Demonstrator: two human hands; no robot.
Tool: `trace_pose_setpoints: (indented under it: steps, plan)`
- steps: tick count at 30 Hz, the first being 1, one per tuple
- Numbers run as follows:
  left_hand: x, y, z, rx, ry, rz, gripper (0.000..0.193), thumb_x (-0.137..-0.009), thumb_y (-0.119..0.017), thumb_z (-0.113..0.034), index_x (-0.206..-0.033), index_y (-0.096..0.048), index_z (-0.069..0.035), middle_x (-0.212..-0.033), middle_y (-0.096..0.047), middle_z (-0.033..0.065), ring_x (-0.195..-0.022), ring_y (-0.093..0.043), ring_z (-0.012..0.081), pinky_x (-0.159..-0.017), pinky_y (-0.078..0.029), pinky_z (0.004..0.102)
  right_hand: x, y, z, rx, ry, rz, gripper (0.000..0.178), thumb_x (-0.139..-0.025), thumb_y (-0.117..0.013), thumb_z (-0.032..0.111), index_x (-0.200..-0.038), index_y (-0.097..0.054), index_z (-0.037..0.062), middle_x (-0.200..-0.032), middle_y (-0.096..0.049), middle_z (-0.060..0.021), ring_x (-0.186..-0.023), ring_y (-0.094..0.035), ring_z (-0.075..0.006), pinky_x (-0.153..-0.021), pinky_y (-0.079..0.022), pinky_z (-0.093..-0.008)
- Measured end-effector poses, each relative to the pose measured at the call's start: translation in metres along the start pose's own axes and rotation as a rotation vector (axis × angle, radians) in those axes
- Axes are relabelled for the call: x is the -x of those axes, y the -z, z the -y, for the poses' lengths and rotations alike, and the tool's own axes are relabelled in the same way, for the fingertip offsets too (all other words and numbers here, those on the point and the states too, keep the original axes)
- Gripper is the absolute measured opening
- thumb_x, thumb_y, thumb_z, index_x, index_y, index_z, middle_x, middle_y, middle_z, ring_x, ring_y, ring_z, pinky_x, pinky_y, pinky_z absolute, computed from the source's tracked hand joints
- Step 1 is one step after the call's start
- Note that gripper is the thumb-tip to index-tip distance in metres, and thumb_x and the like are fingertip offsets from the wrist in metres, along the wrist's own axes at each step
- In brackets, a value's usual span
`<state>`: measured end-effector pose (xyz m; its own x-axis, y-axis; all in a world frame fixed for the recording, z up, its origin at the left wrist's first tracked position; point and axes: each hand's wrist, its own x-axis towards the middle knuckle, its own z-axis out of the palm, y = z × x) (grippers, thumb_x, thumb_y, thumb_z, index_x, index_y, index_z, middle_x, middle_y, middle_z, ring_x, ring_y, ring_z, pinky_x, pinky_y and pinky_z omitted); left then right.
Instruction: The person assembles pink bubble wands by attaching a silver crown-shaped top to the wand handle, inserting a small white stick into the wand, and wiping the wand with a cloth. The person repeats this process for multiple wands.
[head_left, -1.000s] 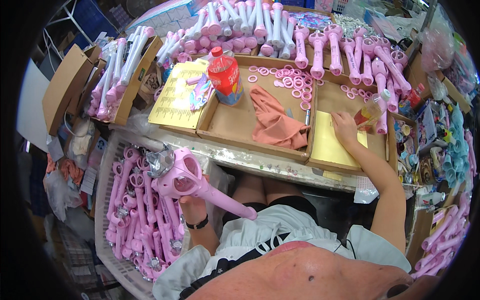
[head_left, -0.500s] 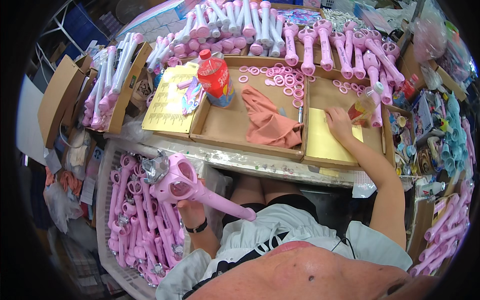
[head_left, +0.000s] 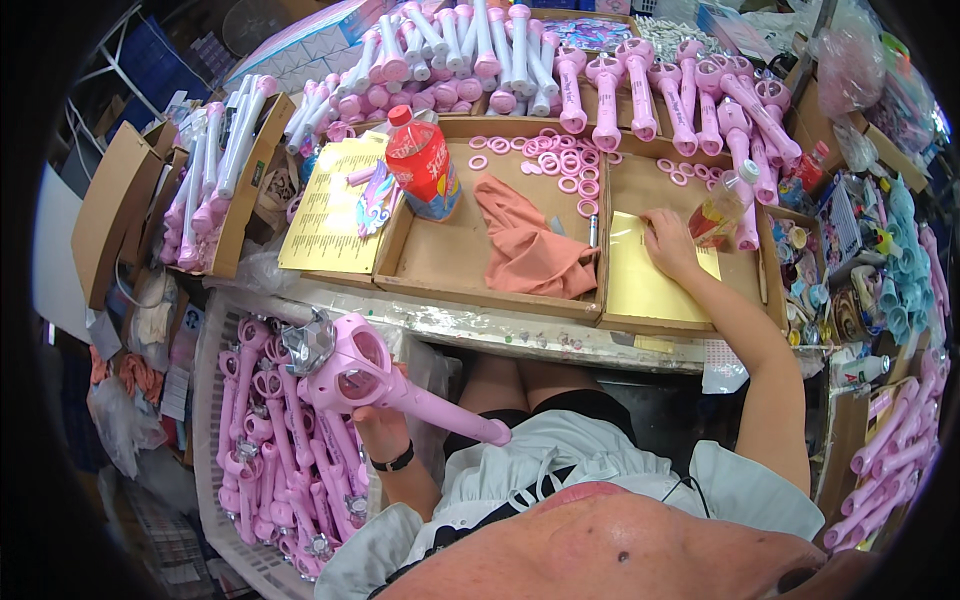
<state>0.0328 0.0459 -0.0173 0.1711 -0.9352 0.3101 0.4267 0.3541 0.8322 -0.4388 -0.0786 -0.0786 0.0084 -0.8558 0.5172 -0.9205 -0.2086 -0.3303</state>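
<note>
My left hand point(head_left: 383, 432) is closed round a pink toy wand point(head_left: 440, 405). The wand slants from a faceted silver gem at its upper left end, past a round openwork head, down to a handle end near my lap. Some of my fingers are hidden behind it. On a yellow sheet point(head_left: 640, 290) in the right part of the cardboard tray lies my right hand point(head_left: 668, 242), its fingers resting on the paper; nothing visible is held in it. A drink bottle with a white cap point(head_left: 718, 212) stands right beside that hand.
Left of my lap, a white plastic basket point(head_left: 207, 420) holds many pink wands. The cardboard tray point(head_left: 440, 282) contains pink rings point(head_left: 565, 160), an orange cloth point(head_left: 535, 245) and a red-capped bottle point(head_left: 420, 165). A printed yellow sheet point(head_left: 318, 225) lies at left; wands crowd the far side.
The whole view has shifted slightly. My left hand keeps hold of the wand, and my right hand remains on the yellow sheet with little visible movement.
</note>
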Motion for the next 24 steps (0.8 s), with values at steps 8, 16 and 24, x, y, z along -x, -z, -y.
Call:
trace_pose_setpoints:
  steps: [8, 16, 24]
  plan:
    - [0.0018, 0.0025, 0.0010, -0.001, 0.001, 0.001, 0.088, -0.071, -0.063, -0.062, -0.132, -0.037, -0.003, -0.115, -0.054, 0.0141, -0.095, -0.056, 0.0254, -0.083, -0.045, 0.0372, 0.0024, -0.0003, 0.0014, 0.030, 0.039, -0.050, 0.023, -0.082, -0.057, 0.011, -0.104, -0.061, 0.0054, -0.095, -0.059, -0.0100, -0.092, -0.055, -0.0285, -0.079, -0.045, -0.0391]
    - [0.0018, 0.0034, -0.0008, -0.002, 0.015, 0.031, 0.087, -0.073, -0.062, -0.062, -0.132, -0.037, -0.003, -0.115, -0.054, 0.0134, -0.095, -0.055, 0.0257, -0.084, -0.044, 0.0380, 0.0033, 0.0013, 0.0032, 0.036, 0.054, -0.066, 0.019, -0.081, -0.058, 0.010, -0.098, -0.065, 0.0050, -0.094, -0.061, -0.0098, -0.090, -0.057, -0.0276, -0.077, -0.046, -0.0387]
    - [0.0013, -0.0003, -0.0032, -0.030, 0.013, 0.045, 0.084, -0.073, -0.060, -0.063, -0.128, -0.040, -0.002, -0.113, -0.054, 0.0129, -0.092, -0.055, 0.0249, -0.081, -0.044, 0.0379, 0.0031, 0.0003, 0.0045, 0.063, 0.082, -0.093, 0.016, -0.080, -0.059, 0.011, -0.093, -0.066, 0.0055, -0.090, -0.063, -0.0079, -0.089, -0.058, -0.0257, -0.077, -0.046, -0.0377]
